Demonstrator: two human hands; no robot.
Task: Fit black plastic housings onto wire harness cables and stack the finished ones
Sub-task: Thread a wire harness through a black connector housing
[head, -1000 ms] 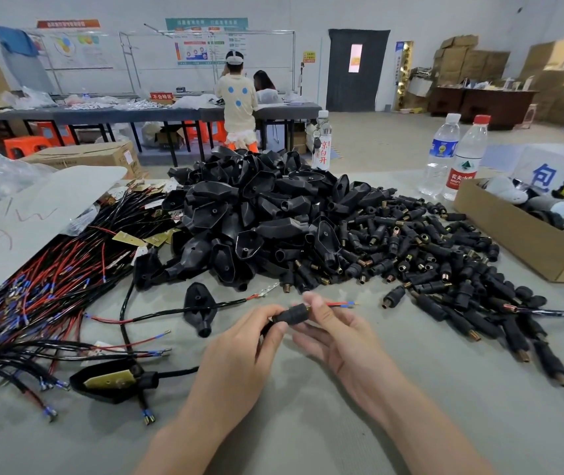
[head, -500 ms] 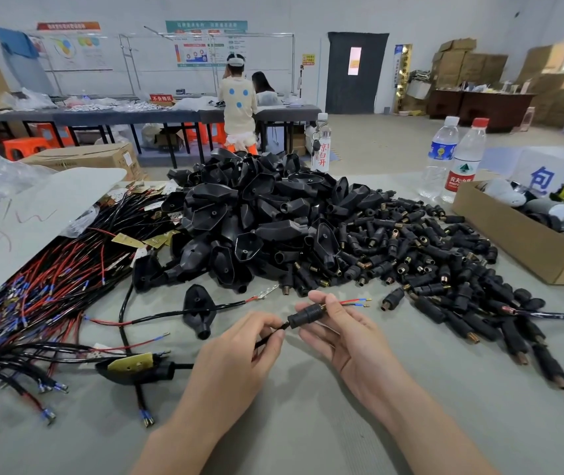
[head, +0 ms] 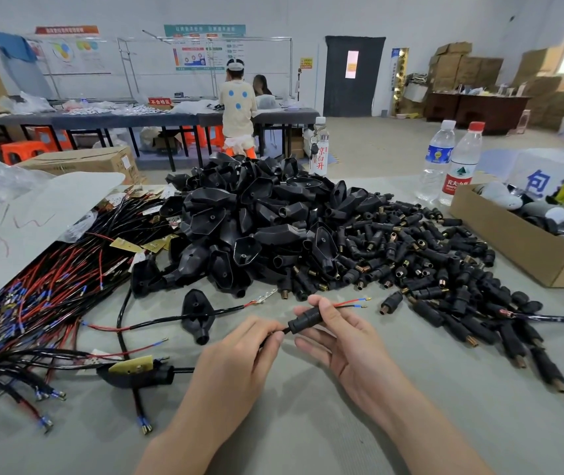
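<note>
Where cable [head: 286,331] enters, black cylindrical housing [head: 308,318], tilted

both hands: left hand [head: 239,365] pinches cable [head: 275,337], right hand [head: 345,341] grips housing [head: 306,318].

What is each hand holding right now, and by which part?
The right hand pinches the small black housing around its barrel; the left hand pinches the cable just behind that housing's rear end.

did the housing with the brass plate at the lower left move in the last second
Yes. The brass-plate housing slid right, toward the left hand, closer to the loose housing that stayed put.
</note>
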